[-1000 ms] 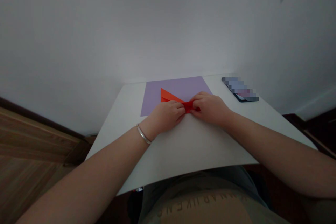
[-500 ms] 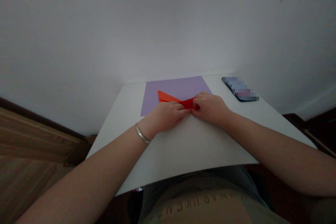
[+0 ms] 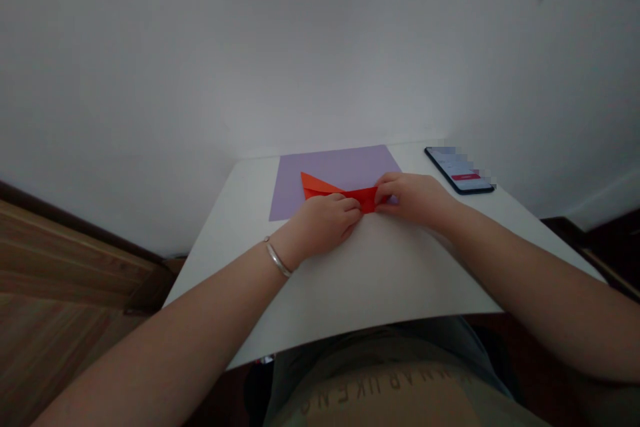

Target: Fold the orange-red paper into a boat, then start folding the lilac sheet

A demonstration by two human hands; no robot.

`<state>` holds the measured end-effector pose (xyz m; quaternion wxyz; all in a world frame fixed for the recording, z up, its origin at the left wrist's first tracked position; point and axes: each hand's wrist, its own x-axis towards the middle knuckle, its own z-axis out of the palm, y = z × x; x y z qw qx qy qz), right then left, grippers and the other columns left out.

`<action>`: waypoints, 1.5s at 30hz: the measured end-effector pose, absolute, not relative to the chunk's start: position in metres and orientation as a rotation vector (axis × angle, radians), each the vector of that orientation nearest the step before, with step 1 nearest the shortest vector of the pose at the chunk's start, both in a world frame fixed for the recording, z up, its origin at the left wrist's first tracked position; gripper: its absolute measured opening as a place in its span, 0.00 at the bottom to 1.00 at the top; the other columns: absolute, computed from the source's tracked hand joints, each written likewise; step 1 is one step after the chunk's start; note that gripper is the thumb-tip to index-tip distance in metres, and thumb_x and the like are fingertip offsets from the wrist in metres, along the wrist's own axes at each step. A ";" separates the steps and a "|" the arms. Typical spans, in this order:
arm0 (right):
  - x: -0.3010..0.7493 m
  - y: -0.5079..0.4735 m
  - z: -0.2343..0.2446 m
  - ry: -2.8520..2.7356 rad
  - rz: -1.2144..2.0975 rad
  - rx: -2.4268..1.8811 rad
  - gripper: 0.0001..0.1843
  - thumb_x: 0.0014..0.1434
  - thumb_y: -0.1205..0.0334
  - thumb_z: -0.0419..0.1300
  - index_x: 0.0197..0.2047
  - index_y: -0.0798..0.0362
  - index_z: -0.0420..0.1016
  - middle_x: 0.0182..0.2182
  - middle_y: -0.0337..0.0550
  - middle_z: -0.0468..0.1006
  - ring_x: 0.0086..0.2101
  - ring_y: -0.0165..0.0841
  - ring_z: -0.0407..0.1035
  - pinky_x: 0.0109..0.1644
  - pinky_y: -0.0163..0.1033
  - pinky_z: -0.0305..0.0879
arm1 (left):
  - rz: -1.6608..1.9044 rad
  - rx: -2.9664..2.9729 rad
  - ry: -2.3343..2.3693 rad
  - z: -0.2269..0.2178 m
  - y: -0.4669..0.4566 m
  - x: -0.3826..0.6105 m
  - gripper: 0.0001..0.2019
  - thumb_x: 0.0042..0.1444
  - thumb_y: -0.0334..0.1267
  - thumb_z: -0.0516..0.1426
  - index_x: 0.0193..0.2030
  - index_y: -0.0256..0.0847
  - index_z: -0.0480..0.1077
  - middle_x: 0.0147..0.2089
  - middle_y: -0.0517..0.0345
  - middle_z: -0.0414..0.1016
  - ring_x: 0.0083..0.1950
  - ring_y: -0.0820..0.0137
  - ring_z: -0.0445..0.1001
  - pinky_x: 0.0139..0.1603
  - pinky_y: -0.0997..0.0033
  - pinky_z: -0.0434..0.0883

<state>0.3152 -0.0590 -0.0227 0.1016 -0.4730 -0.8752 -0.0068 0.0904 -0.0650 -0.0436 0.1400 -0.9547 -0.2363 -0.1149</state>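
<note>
A folded sheet of red-orange paper lies near the middle of the table, partly over a flat purple sheet. Its pointed left flap sticks up toward the wall. My left hand, with a silver bangle at the wrist, has its fingers curled over the paper's near edge, holding it down. The right end of the paper is pinched between thumb and fingers of my right hand. Both hands cover parts of the paper, so some of its folds are hidden.
A phone with its screen lit rests at the back right of the white table. Behind the table stands a plain wall. Wooden furniture is at the left. My lap is below the near edge.
My right hand has moved a little to the right, away from my left hand, and more of the red paper shows between them. My left hand stays nearly in place.
</note>
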 end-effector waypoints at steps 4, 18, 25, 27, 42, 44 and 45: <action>0.316 -0.060 -0.020 -2.629 -0.038 -1.356 0.07 0.58 0.57 0.60 0.36 0.41 0.81 0.45 0.32 0.78 0.37 0.30 0.72 0.32 0.35 0.56 | -0.352 -2.730 -0.686 -0.045 -0.066 0.092 0.13 0.64 0.36 0.51 0.47 0.37 0.74 0.53 0.52 0.76 0.47 0.64 0.75 0.45 0.65 0.73; 0.314 -0.065 -0.011 -2.789 -0.216 -1.336 0.13 0.63 0.58 0.55 0.43 0.39 0.81 0.46 0.36 0.79 0.39 0.33 0.73 0.34 0.36 0.58 | -0.284 -2.715 -0.665 -0.044 -0.067 0.095 0.09 0.60 0.31 0.52 0.44 0.34 0.72 0.48 0.48 0.78 0.44 0.63 0.72 0.48 0.63 0.70; 0.306 -0.070 -0.009 -2.812 -0.181 -1.364 0.15 0.65 0.58 0.52 0.46 0.41 0.80 0.47 0.38 0.78 0.42 0.35 0.73 0.38 0.37 0.61 | -0.249 -2.725 -0.685 -0.043 -0.068 0.096 0.07 0.60 0.31 0.53 0.41 0.35 0.71 0.44 0.49 0.78 0.42 0.63 0.70 0.46 0.63 0.69; 0.306 -0.071 -0.010 -2.822 -0.212 -1.348 0.15 0.65 0.59 0.52 0.45 0.42 0.80 0.47 0.40 0.78 0.42 0.35 0.73 0.38 0.37 0.61 | -0.256 -2.732 -0.692 -0.042 -0.068 0.095 0.07 0.61 0.31 0.52 0.41 0.35 0.71 0.44 0.49 0.78 0.43 0.63 0.70 0.47 0.62 0.69; 0.298 -0.073 -0.020 -2.823 -0.215 -1.342 0.17 0.62 0.67 0.52 0.50 0.52 0.77 0.48 0.50 0.76 0.47 0.39 0.69 0.46 0.41 0.64 | -0.276 -2.754 -0.771 -0.042 -0.069 0.095 0.10 0.59 0.32 0.53 0.46 0.34 0.72 0.46 0.47 0.75 0.47 0.61 0.71 0.50 0.60 0.71; 0.299 -0.073 -0.018 -2.845 -0.200 -1.353 0.16 0.61 0.66 0.53 0.49 0.51 0.78 0.48 0.49 0.76 0.47 0.39 0.69 0.45 0.41 0.64 | -0.257 -2.750 -0.771 -0.041 -0.070 0.095 0.10 0.60 0.32 0.53 0.45 0.34 0.72 0.46 0.48 0.75 0.47 0.61 0.72 0.50 0.60 0.71; 0.300 -0.074 -0.017 -2.852 -0.197 -1.365 0.16 0.61 0.66 0.52 0.48 0.51 0.78 0.48 0.49 0.76 0.47 0.39 0.69 0.45 0.41 0.64 | -0.247 -2.749 -0.774 -0.041 -0.070 0.096 0.09 0.60 0.32 0.53 0.45 0.34 0.72 0.46 0.48 0.75 0.46 0.61 0.71 0.49 0.60 0.71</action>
